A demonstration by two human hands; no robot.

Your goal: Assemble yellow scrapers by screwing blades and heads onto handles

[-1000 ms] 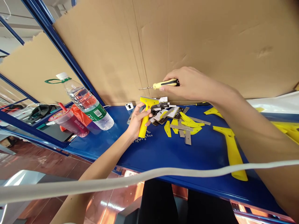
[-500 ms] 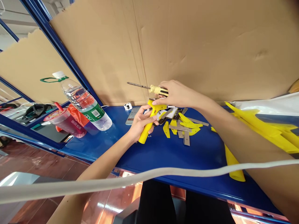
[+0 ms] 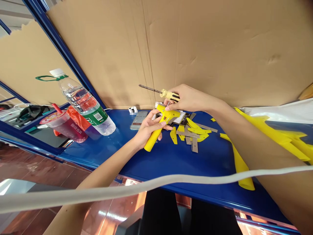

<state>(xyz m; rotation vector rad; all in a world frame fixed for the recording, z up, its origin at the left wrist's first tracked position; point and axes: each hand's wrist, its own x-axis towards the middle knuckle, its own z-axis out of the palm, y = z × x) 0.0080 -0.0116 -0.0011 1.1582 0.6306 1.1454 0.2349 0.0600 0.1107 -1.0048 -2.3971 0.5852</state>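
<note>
Facing an upright cardboard panel [image 3: 207, 49] behind a blue worktop [image 3: 181, 166]. Showing a water bottle [image 3: 86, 102] and a pink drink cup [image 3: 68, 127] near its left end. Holding a yellow scraper [image 3: 153, 140] above the worktop by its handle, in the closed grip of the left hand [image 3: 146, 129]. Gripping a screwdriver [image 3: 168, 95] by its handle in the closed right hand [image 3: 184, 98], just above the scraper's head, with shaft pointing left. Showing metal blades [image 3: 195, 144] and small yellow plates [image 3: 174, 135] heaped loosely beside the scraper.
</note>
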